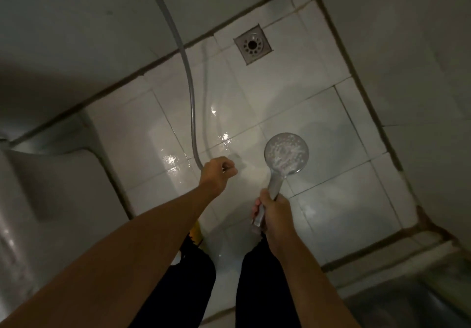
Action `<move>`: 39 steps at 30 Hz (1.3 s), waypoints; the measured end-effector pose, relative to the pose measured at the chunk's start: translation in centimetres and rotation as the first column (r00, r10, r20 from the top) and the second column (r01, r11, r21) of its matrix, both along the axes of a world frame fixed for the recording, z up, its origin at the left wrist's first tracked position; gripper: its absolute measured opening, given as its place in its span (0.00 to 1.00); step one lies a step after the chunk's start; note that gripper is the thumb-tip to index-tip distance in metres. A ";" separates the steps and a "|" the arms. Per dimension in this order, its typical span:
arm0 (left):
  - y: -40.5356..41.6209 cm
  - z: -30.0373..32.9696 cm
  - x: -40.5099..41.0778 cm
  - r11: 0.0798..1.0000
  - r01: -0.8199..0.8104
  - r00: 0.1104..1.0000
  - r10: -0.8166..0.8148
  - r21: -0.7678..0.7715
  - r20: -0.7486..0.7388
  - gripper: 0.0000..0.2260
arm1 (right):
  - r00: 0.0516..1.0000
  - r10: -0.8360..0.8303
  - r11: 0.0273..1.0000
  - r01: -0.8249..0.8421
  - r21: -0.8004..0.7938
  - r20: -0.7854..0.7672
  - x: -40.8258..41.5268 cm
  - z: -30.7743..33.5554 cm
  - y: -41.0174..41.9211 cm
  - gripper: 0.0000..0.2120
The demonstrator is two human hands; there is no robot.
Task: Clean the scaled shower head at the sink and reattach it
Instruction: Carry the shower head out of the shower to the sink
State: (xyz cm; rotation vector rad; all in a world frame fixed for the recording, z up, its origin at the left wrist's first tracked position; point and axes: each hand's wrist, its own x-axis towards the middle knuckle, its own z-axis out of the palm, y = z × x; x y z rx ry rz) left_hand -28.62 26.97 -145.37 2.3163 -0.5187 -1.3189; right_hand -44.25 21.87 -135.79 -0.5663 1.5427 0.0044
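- Two legs in dark trousers (260, 284) stand on a wet, glossy white tiled floor (293, 113) with dark grout.
- The right hand (274, 213) is clamped round the handle of the one shower head (286, 153), its round face white-speckled and turned up.
- The left hand (219, 171) is closed on the end of the one grey hose (191, 93).
- One square drain (253, 44) sits beyond, near the wall corner.

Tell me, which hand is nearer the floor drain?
Left. The left hand, gripping the hose end, sits closer below the drain; the right hand is lower, holding the shower head.
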 end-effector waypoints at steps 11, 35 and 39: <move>-4.7 -12.9 2.1 0.989 -0.105 0.991 0.113 -0.099 0.078 0.09 | 0.982 0.189 0.982 -0.189 0.029 0.000 0.3 -11.0 -2.1 0.12; 1.4 35.1 3.3 0.696 -0.701 0.697 0.620 -0.159 -0.361 0.06 | 0.922 0.361 0.928 -0.342 -0.146 0.137 4.1 27.9 0.1 0.15; 3.9 48.2 4.0 0.631 -0.741 0.668 0.658 -0.231 -0.347 0.09 | 0.845 0.510 0.853 -0.472 -0.223 0.162 5.4 39.2 1.4 0.11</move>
